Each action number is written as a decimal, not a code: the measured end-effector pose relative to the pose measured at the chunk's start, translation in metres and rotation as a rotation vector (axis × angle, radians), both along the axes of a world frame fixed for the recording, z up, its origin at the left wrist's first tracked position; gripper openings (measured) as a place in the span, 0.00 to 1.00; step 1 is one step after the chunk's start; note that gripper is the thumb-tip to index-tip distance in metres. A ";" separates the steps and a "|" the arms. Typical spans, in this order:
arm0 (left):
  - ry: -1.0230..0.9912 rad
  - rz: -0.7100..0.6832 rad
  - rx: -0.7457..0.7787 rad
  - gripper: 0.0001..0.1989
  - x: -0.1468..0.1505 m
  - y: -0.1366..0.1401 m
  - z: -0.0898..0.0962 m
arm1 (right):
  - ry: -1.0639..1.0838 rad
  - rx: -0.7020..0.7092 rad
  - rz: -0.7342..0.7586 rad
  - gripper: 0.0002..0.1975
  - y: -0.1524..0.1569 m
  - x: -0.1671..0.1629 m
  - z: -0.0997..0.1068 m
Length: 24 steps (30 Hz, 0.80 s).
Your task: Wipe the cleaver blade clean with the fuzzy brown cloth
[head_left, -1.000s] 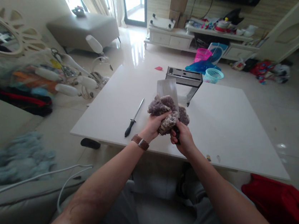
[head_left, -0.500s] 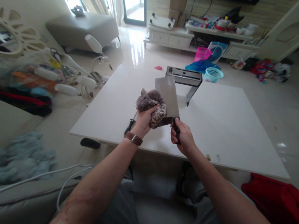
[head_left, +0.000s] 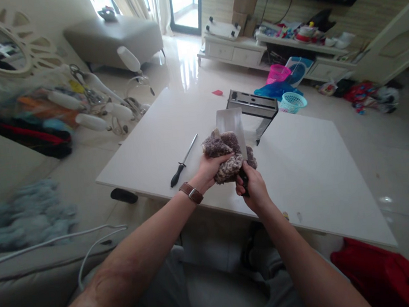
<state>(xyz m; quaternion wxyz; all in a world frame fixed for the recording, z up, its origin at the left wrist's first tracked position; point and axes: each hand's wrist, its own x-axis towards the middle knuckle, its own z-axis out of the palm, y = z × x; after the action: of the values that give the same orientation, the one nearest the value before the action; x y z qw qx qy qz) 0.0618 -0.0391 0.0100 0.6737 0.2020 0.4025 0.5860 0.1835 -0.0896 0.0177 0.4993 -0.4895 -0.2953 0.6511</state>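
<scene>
My right hand (head_left: 254,185) is closed round the black handle of a cleaver (head_left: 231,121), whose broad blade points up and away from me. In my left hand (head_left: 210,169) is a bunched brown and whitish fluffy cloth (head_left: 222,146). The cloth wraps over the lower blade, with part of it showing past the blade's right side. My left thumb lies across the cloth; the other fingers are hidden under it. Left of the hands, a honing steel (head_left: 183,164) with a black handle lies on the white table (head_left: 310,171).
Beyond the cleaver stands a metal knife block (head_left: 253,106) on the table. A small red piece (head_left: 217,93) lies near the far edge, and small bits lie by the near edge. Baskets, including a light-blue basket (head_left: 292,101), stand past the table. A red bag (head_left: 380,271) is at lower right.
My left hand has moved the cloth right and slightly down across the blade, so cloth now shows on the blade's right side. The honing steel is now uncovered. The right hand has barely moved.
</scene>
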 end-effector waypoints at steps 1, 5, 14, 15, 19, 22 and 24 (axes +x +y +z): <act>0.009 0.022 0.003 0.23 -0.004 0.004 0.000 | -0.002 0.009 -0.001 0.23 0.000 0.001 0.001; 0.000 0.235 -0.009 0.21 -0.024 0.019 -0.006 | 0.008 0.037 -0.022 0.23 -0.001 0.003 0.003; -0.250 -0.183 -0.092 0.14 -0.015 0.010 -0.007 | 0.040 0.023 -0.003 0.23 -0.003 0.000 -0.001; -0.214 -0.211 -0.087 0.15 -0.009 0.005 -0.006 | 0.030 0.019 -0.006 0.23 -0.004 -0.001 -0.001; -0.040 -0.106 -0.023 0.19 0.008 -0.008 -0.004 | -0.015 0.005 -0.031 0.23 -0.004 -0.004 -0.003; -0.004 -0.012 0.001 0.22 0.006 -0.005 -0.004 | -0.022 0.009 0.000 0.23 -0.003 -0.002 -0.003; 0.008 0.029 0.010 0.23 0.000 0.002 -0.004 | -0.030 0.009 0.022 0.23 -0.002 -0.001 -0.003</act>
<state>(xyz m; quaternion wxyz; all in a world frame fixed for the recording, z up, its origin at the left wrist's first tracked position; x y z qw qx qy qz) 0.0619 -0.0369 0.0056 0.6624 0.2019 0.4052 0.5969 0.1827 -0.0917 0.0152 0.4901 -0.4935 -0.3110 0.6478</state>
